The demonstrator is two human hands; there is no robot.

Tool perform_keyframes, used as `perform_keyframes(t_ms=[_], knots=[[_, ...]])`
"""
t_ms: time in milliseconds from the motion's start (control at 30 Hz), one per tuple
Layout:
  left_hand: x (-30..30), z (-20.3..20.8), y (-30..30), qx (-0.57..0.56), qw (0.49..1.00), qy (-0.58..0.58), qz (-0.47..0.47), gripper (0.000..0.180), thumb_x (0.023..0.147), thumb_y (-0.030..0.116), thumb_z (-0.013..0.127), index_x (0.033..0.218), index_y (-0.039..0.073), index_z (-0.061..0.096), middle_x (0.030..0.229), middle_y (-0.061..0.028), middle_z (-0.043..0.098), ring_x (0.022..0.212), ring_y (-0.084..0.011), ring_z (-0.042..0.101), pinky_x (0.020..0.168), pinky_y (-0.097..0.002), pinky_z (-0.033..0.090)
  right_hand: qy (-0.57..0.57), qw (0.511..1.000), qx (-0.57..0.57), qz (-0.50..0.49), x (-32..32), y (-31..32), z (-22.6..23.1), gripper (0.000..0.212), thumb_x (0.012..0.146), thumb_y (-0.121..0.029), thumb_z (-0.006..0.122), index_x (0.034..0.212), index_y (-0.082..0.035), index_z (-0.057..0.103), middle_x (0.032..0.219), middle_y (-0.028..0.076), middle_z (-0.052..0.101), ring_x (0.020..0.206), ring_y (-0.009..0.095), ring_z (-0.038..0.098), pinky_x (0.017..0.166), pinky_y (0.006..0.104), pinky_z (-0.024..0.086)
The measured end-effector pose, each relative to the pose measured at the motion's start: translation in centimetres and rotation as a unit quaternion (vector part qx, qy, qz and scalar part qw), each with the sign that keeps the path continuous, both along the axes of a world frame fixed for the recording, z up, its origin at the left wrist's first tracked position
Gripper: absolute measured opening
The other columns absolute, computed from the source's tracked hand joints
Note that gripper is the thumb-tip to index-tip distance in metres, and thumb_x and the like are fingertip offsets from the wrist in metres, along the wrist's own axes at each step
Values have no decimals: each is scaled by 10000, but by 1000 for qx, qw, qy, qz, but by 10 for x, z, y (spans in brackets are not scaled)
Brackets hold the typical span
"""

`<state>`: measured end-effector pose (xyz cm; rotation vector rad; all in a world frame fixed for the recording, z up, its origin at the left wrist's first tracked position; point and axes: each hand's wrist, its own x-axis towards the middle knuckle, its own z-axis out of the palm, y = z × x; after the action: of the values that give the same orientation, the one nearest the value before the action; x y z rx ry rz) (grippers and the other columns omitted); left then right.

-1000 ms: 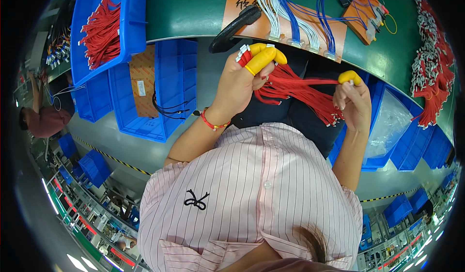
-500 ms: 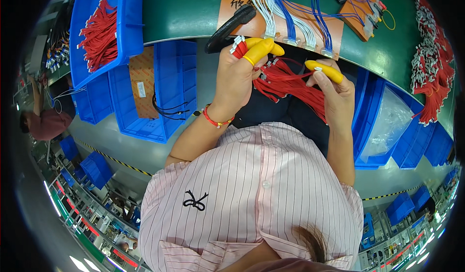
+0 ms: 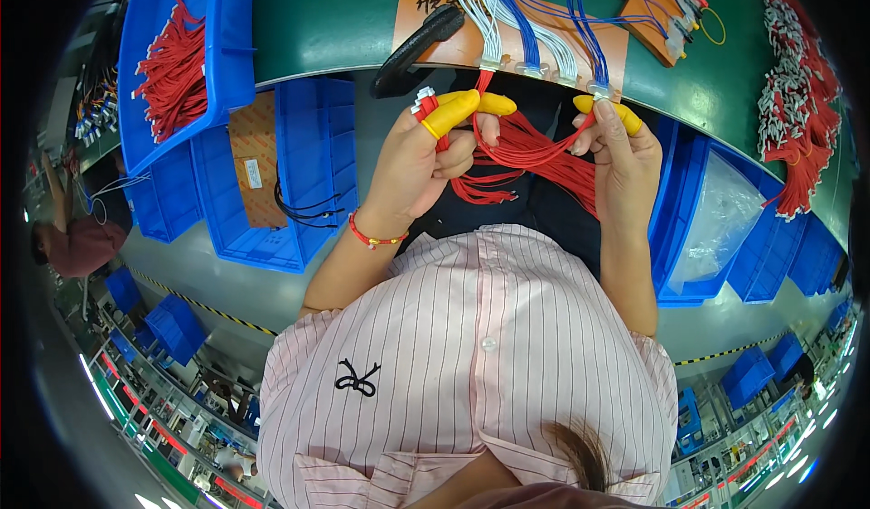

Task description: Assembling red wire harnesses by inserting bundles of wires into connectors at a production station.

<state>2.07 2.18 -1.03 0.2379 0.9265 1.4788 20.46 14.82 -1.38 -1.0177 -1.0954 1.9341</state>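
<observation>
My left hand [image 3: 421, 151], yellow finger cots on its thumb and a fingertip, is closed on red cables [image 3: 441, 137]. Their white plug ends [image 3: 424, 101] stick up beside the thumb. Its fingertips are at a red cable end just below the clear connector of the white wires [image 3: 489, 42]. My right hand [image 3: 627, 151], also with a yellow cot, pinches a red cable end right at the connector of the blue wires [image 3: 591, 51]; whether the plugs are seated cannot be seen. Between the hands more red cables [image 3: 535, 146] sag over my lap.
An orange board [image 3: 435, 42] holds the connectors at the edge of the green table [image 3: 317, 29], a black handle-like object [image 3: 417, 51] beside it. Blue bins [image 3: 231, 47] stand left and right, one with red cables. A red cable heap [image 3: 802, 101] lies far right. Another person [image 3: 86, 242] is at left.
Both hands have moved up to the board's front connectors with the red cable ends. The right hand's white plug, visible before, is now at the blue wires' connector. The view shifted slightly.
</observation>
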Motion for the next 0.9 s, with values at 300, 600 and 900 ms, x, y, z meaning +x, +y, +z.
perform_keyframes(t_ms=[300,600,900], knots=[[2,-2,-8,-12,1000,-12,-7,375,1023,202,368,1128,-127,516,882,-91,580,456,-3,258,412,-169,202,-1,999,-33,-33,-6,-3,4,221,929,-165,643,966,52,655,792,132,660,556,114,571,564,218,449],[1,-6,-11,-8,1000,-6,-12,350,1019,182,367,1110,-114,529,887,-84,585,461,0,265,413,-168,205,-38,997,-3,-67,-13,-9,8,239,936,-193,636,923,43,667,756,111,652,516,106,545,529,214,432],[3,-7,-6,-15,1000,-2,-18,360,1012,177,374,1128,-117,546,873,-71,597,454,1,258,413,-169,198,0,993,-33,-111,-19,-17,3,209,940,-216,632,921,-10,656,747,81,654,509,77,524,485,183,380]])
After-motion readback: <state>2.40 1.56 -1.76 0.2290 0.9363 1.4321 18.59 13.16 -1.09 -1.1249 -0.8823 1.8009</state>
